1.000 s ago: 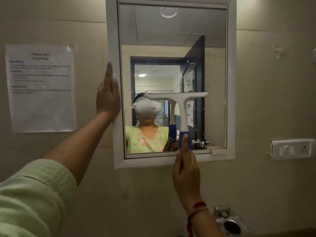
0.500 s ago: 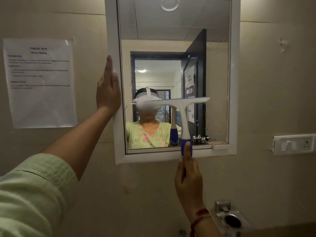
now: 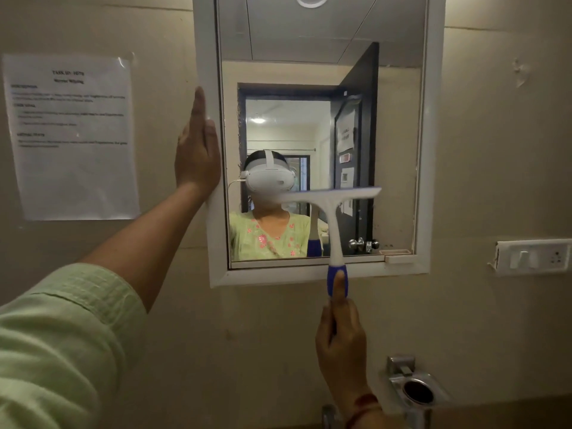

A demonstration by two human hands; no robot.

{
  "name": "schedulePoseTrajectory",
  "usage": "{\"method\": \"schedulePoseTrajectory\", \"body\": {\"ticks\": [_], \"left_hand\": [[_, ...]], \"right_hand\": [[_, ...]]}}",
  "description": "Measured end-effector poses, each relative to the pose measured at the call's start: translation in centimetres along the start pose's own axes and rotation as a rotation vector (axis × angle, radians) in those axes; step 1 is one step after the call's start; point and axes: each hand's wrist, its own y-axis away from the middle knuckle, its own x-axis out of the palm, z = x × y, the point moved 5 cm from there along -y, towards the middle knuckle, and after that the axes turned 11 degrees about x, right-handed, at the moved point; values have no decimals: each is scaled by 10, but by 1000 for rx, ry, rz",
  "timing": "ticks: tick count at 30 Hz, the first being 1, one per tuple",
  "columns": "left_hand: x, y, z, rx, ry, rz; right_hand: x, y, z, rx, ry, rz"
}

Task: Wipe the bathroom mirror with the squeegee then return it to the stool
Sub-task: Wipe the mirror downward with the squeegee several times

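Observation:
A white-framed mirror (image 3: 435, 134) hangs on the beige wall ahead. A white squeegee (image 3: 334, 218) with a blue grip lies against the lower right part of the glass, blade level and handle pointing down. My right hand (image 3: 342, 342) is wrapped around the blue grip below the frame, thumb stretched up along it. Flat against the frame's left side rests my left hand (image 3: 198, 150), fingers straight and pointing up. The glass reflects a person in a green top and an open dark door. No stool shows.
A printed sheet (image 3: 71, 137) is taped to the wall left of the mirror. A switch plate (image 3: 532, 257) sits on the wall at the right. A metal holder with a round cup (image 3: 414, 388) juts out below the mirror, close to my right wrist.
The squeegee blade has slid down the glass, and my right hand has dropped below the mirror frame with it. My left hand has stayed on the frame's left side.

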Motion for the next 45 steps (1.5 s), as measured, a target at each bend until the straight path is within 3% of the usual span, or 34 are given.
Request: {"method": "schedulePoseTrajectory", "body": {"ticks": [6, 13, 21, 28, 36, 45], "left_hand": [[2, 0, 3, -17, -13, 19], [1, -1, 2, -7, -19, 21], [0, 0, 0, -22, -42, 28], [-1, -1, -2, -10, -53, 27], [0, 0, -2, -23, -73, 35], [-1, 1, -5, -16, -61, 26]], "right_hand": [[-7, -55, 18, -2, -91, -118], [-4, 20, -16, 66, -24, -23], [-11, -20, -2, 15, -68, -66], [-7, 55, -27, 92, -2, 80], [-19, -9, 3, 94, -94, -59], [-16, 55, -12, 164, -63, 21]]}}
